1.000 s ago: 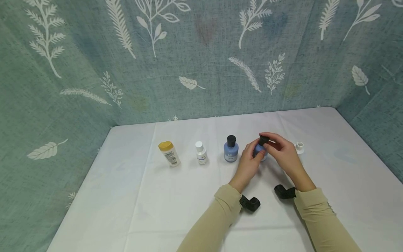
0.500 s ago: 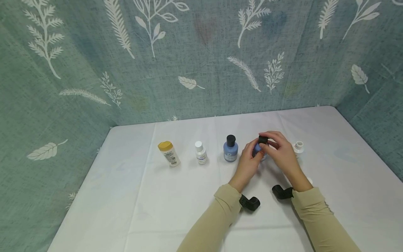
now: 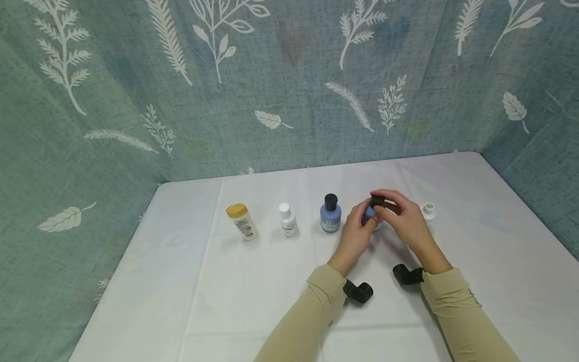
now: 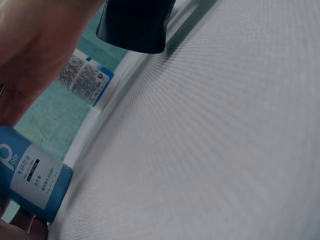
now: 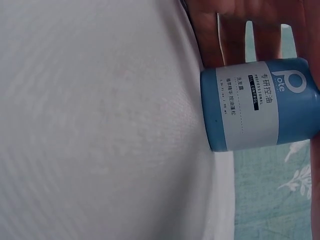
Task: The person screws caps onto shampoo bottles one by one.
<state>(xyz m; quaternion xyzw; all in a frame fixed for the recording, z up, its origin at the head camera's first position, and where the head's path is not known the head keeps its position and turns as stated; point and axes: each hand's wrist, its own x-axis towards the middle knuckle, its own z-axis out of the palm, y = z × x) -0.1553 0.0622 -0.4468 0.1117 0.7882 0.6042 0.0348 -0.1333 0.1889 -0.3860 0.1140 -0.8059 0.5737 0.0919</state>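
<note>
On the white-covered table stands a blue bottle (image 3: 371, 213) with a black cap (image 3: 377, 200). My left hand (image 3: 355, 236) grips its body from the left, fingers wrapped around the side. From the right, my right hand (image 3: 409, 223) pinches the black cap between thumb and fingers. In both wrist views the bottle's white label (image 5: 250, 106) and its "Pote" lettering show, with the base right at the cloth. A second blue bottle (image 3: 330, 218), also black-capped, stands upright just left of my left hand.
Farther left are a small white bottle (image 3: 288, 223) with a white cap and a cream bottle (image 3: 244, 225) with a yellow cap. A white item with a round neck (image 3: 428, 210) stands behind my right wrist. Patterned green fabric (image 3: 289, 100) hangs behind the table.
My right wrist swung slightly left and back to the right, while its fingers stayed at the black cap. The left hand and the blue bottle have kept their place.
</note>
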